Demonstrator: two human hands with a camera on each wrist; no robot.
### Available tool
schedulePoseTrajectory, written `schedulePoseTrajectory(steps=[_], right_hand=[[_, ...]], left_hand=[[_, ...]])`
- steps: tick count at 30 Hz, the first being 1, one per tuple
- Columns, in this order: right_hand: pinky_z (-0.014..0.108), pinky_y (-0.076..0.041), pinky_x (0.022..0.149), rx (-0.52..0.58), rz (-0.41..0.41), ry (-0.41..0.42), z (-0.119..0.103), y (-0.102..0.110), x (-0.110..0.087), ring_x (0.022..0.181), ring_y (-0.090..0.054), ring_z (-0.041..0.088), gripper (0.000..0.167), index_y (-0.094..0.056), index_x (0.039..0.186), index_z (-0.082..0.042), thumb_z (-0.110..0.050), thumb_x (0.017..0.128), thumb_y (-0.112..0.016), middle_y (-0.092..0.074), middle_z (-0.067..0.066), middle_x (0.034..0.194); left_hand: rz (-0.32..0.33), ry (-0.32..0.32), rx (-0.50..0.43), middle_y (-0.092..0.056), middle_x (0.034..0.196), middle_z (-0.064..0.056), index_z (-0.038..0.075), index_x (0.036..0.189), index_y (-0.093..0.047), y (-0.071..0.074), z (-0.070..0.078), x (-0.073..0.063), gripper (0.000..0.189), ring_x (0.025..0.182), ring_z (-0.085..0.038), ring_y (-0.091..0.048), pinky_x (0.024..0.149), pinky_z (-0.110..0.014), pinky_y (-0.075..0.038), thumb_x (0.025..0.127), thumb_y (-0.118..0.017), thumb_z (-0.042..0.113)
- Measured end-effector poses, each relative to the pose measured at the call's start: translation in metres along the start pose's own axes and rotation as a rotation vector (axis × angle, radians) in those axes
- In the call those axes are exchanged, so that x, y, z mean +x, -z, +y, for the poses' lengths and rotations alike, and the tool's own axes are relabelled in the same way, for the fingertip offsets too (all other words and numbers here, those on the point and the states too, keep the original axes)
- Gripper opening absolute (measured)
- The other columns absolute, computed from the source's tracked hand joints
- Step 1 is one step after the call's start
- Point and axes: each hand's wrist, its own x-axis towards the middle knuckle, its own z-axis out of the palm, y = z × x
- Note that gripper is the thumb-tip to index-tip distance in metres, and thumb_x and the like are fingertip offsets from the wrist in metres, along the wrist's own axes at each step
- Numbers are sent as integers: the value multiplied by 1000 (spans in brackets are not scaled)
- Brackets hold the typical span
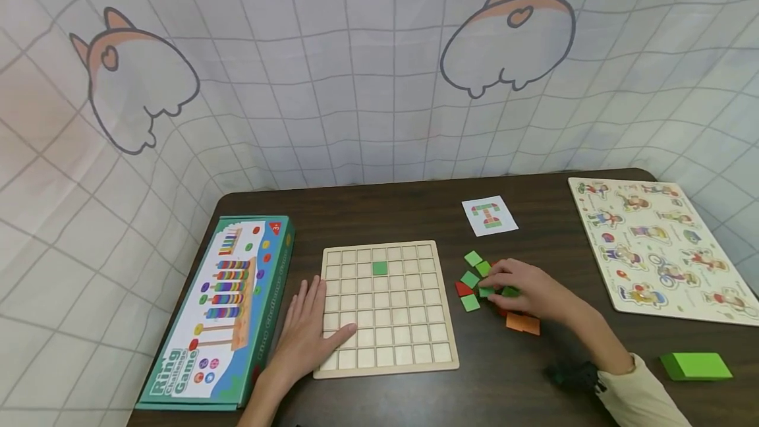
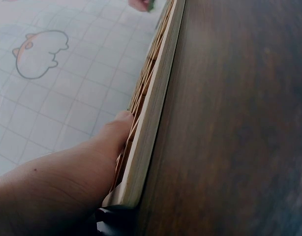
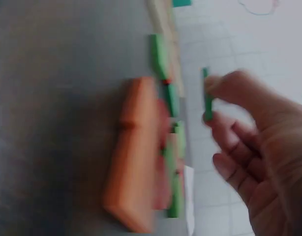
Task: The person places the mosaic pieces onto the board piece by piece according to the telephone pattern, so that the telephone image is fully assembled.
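Observation:
A wooden grid board (image 1: pixel 400 318) lies on the table, with one green square tile (image 1: pixel 379 268) in its upper part. My left hand (image 1: pixel 304 335) rests on the board's left edge, fingers stretched out and thumb over the cells; the left wrist view shows the thumb against the board's side (image 2: pixel 151 108). Over a pile of loose tiles to the right is my right hand (image 1: pixel 534 287). In the right wrist view it pinches a thin green tile (image 3: pixel 208 96) between thumb and finger, raised off the pile. Nearby lie a light green tile (image 1: pixel 470 302), a red tile (image 1: pixel 464 289) and orange tiles (image 1: pixel 523 323).
A white pattern card (image 1: pixel 489 216) lies behind the pile. At the left stands a ring game box (image 1: pixel 219 308). A picture puzzle board (image 1: pixel 664 249) is at the far right, with a green block (image 1: pixel 696 366) in front of it. A patterned curtain (image 1: pixel 379 84) hangs behind the table.

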Motion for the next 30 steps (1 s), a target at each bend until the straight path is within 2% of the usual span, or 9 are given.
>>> schedulePoseTrajectory(steps=[5, 9, 12, 18, 23, 25, 30], right_hand=[[13, -40, 56, 85, 122, 17, -4, 13, 17, 69, -53, 7, 26, -74, 103, -13, -8, 78, -78, -63, -2, 95], [13, -40, 57, 67, 170, 86, -10, 7, 48, 69, -52, 9, 22, -75, 102, -11, -9, 80, -76, -63, 1, 94], [16, -43, 59, 33, 120, 139, -14, -7, 76, 70, -53, 10, 21, -76, 101, -10, -10, 81, -75, -62, 3, 94], [18, -49, 63, -1, -79, 148, -20, -38, 120, 74, -55, 11, 16, -78, 98, -9, -12, 83, -75, -62, 5, 93], [17, -48, 63, -1, -194, 157, -18, -54, 141, 72, -55, 10, 13, -78, 96, -10, -14, 85, -74, -62, 5, 91], [16, -46, 63, -6, -224, 187, -17, -57, 146, 71, -53, 9, 12, -78, 96, -11, -14, 86, -73, -61, 4, 89], [16, -45, 62, -59, -223, 284, -20, -60, 156, 71, -51, 9, 8, -77, 93, -13, -14, 86, -73, -60, 3, 86]], left_hand=[[7, -2, 11, -3, 166, -9, 9, 157, -5, 1, 0, 2, 109, 153, -32, 6, 123, -55, -3, 83, -53, 73], [18, -4, 7, -5, 165, -10, 9, 157, -6, 0, -1, 3, 109, 153, -32, 5, 122, -55, -4, 83, -54, 73], [12, 1, 0, -5, 165, -10, 9, 157, -6, -1, -1, 2, 109, 153, -33, 5, 122, -56, -3, 82, -54, 73], [-2, 14, 0, -5, 165, -9, 10, 157, -5, -3, 1, 1, 109, 153, -32, 5, 122, -55, -3, 82, -54, 73], [-7, 26, -3, -5, 165, -10, 9, 157, -7, -3, 2, 1, 109, 153, -32, 5, 122, -56, -3, 82, -54, 73], [-9, 30, 4, -5, 165, -9, 9, 157, -6, -3, 2, 1, 109, 153, -31, 6, 123, -56, -3, 82, -54, 73], [-12, 33, 13, -4, 166, -9, 10, 157, -5, -1, 1, 1, 109, 153, -31, 6, 123, -55, -2, 82, -52, 74]])
